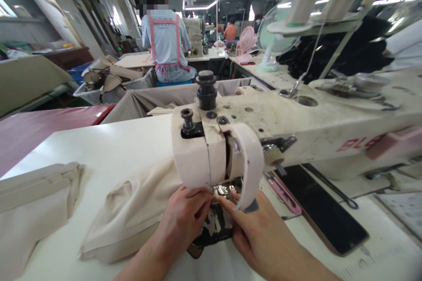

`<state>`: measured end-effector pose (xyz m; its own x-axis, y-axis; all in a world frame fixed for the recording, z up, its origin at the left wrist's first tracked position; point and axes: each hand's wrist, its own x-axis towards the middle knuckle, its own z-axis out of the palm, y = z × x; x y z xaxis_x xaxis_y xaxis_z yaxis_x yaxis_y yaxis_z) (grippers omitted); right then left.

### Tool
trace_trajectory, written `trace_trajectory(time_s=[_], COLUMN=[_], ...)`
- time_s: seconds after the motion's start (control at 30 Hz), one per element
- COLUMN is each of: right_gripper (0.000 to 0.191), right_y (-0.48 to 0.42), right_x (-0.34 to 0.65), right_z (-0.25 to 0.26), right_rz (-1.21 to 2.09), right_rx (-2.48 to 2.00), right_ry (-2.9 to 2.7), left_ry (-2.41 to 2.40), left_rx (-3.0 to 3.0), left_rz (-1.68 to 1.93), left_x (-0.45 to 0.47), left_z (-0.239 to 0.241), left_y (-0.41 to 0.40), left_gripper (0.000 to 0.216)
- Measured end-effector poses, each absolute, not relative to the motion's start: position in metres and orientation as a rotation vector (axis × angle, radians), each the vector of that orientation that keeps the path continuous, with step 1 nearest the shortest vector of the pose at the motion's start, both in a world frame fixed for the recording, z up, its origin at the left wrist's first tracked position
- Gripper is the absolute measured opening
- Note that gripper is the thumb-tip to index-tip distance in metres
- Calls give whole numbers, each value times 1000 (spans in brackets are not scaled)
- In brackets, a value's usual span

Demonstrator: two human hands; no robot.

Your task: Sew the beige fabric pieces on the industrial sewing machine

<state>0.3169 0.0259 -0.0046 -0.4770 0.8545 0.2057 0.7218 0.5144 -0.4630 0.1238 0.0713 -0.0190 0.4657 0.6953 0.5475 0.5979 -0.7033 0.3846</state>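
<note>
The left hand [184, 217] and right hand [253, 232], fingertips pinched narrow together beneath the sewing machine head [211, 149], work at the needle while the beige fabric [132, 210] lies just left, so a slip risks a pricked finger.

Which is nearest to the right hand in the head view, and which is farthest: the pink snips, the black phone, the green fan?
From the right hand:
1. Pink snips, on the table just right of the hand, under the machine arm.
2. Black phone, lying flat farther right on the table.
3. Green fan, far behind, on the next table.
</note>
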Motion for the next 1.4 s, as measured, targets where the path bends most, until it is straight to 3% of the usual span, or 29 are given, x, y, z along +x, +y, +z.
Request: trace_trajectory(time_s=[0.2, 0.43, 0.83, 1.4], right_gripper=[34, 49, 60, 62], right_y=[26, 27, 25, 27], right_x=[315, 317, 316, 313], right_z=[-4, -5, -8, -7], right_rz=[418, 409, 414, 341], right_rx=[-1323, -1285, -1271, -1299], right_ry=[-2345, -2334, -2340, -2345], left_ry=[1131, 1132, 1088, 1166], left_rx=[2586, 2598, 2609, 2611], left_rz=[1179, 1218, 1237, 1234], left_x=[124, 124, 126, 129], left_z=[-24, -17, -11, -13], left_y=[73, 73, 69, 73], left_gripper=[17, 17, 21, 21])
